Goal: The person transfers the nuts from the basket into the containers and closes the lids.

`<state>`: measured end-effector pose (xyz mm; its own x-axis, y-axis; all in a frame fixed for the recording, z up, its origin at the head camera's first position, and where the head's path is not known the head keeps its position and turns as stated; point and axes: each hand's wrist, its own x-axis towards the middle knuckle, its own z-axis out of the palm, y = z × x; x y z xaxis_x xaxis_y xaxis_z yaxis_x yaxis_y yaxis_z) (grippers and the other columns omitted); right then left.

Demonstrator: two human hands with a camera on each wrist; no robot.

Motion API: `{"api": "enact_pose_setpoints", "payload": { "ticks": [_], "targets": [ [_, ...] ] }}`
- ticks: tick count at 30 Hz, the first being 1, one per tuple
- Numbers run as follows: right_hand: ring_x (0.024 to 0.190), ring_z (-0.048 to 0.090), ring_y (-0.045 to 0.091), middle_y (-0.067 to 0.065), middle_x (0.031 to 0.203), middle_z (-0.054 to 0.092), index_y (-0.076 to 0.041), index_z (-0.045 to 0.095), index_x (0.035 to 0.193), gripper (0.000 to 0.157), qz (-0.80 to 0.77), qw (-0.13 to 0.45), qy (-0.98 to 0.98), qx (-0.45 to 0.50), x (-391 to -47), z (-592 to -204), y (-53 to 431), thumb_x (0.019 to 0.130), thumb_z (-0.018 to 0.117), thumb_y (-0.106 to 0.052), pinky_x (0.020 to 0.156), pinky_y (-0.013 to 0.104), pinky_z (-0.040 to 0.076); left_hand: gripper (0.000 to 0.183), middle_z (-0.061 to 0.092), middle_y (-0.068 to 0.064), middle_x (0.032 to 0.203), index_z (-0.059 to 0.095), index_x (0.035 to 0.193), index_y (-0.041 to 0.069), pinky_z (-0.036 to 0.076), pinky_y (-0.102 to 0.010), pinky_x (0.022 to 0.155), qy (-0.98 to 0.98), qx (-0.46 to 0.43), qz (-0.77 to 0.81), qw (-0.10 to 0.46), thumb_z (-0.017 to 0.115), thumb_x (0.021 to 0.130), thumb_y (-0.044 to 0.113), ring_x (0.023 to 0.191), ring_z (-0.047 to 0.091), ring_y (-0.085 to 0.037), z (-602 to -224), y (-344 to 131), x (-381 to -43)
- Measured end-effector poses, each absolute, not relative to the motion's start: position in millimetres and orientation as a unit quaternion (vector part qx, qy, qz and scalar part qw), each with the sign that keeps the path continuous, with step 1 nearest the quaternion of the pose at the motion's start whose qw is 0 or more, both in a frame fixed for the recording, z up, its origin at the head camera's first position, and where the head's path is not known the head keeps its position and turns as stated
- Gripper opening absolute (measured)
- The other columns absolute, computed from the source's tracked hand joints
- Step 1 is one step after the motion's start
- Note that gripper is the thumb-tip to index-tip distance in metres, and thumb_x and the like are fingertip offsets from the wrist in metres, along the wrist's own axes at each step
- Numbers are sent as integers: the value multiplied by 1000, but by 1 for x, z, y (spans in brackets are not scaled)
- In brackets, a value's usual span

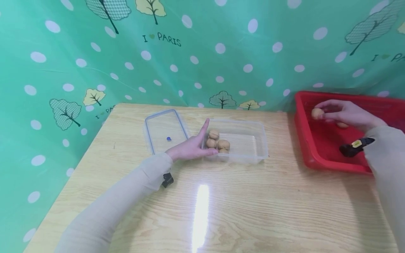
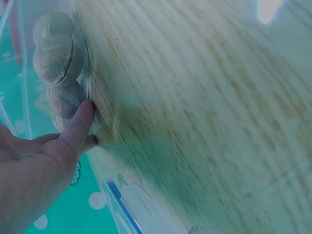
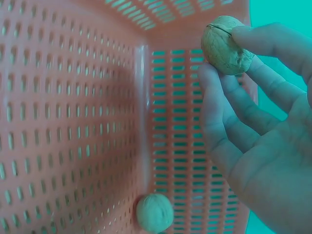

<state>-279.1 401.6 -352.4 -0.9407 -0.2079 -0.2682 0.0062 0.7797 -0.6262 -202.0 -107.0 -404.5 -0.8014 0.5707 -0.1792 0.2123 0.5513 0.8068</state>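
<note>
My right hand (image 1: 354, 113) pinches a walnut (image 3: 225, 46) between thumb and fingertips, above the left part of the red basket (image 1: 326, 164). Another walnut (image 3: 155, 213) lies on the floor of that basket, partly behind the hand in the head view. With thumb and fingers spread, my left hand (image 1: 193, 147) rests against the left end of a clear plastic container (image 1: 257, 142). Several walnuts (image 1: 223, 144) are bunched inside, at the end near this hand.
A clear lid (image 1: 166, 128) with a blue seal lies on the wooden table (image 1: 253, 207), left of the container and partly behind my left hand. A green patterned curtain (image 1: 196, 70) hangs behind the table and along its left side.
</note>
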Motion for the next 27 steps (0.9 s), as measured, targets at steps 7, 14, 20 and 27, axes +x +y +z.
{"api": "enact_pose_setpoints", "payload": {
  "ticks": [7, 14, 20, 27],
  "targets": [
    [100, 48, 22, -6, 116, 50, -13, 41, 142, 66, -320, 159, 932, -61, -273, -343, 393, 88, 72, -33, 71, 40, 53, 116, 26, -32, 148, -29, 147, 29, 37, -42, 105, 851, 231, 421, 215, 71, 88, 38, 108, 60, -37, -404, -107, -201],
    [105, 45, 25, -3, 120, 50, -19, 42, 143, 62, -330, 162, 928, -56, -265, -334, 386, 90, 69, -36, 73, 40, 50, 116, 16, -27, 154, -30, 147, 31, 37, -43, 105, 848, 229, 427, 215, 71, 89, 37, 108, 60, -36, -406, -107, -201],
    [108, 46, 25, -1, 125, 49, -23, 44, 141, 54, -340, 170, 923, -64, -258, -325, 379, 93, 62, -40, 73, 40, 47, 116, 15, -26, 154, -29, 147, 31, 31, -44, 109, 842, 227, 438, 217, 71, 88, 37, 125, 46, -41, -406, -107, -200],
    [111, 41, 26, 4, 132, 41, -23, 38, 145, 62, -343, 168, 923, -55, -255, -318, 373, 92, 63, -41, 72, 41, 48, 115, 19, -27, 153, -29, 147, 30, 27, -44, 111, 847, 228, 428, 219, 70, 89, 39, 132, 36, -41, -405, -107, -200]
  ]
}}
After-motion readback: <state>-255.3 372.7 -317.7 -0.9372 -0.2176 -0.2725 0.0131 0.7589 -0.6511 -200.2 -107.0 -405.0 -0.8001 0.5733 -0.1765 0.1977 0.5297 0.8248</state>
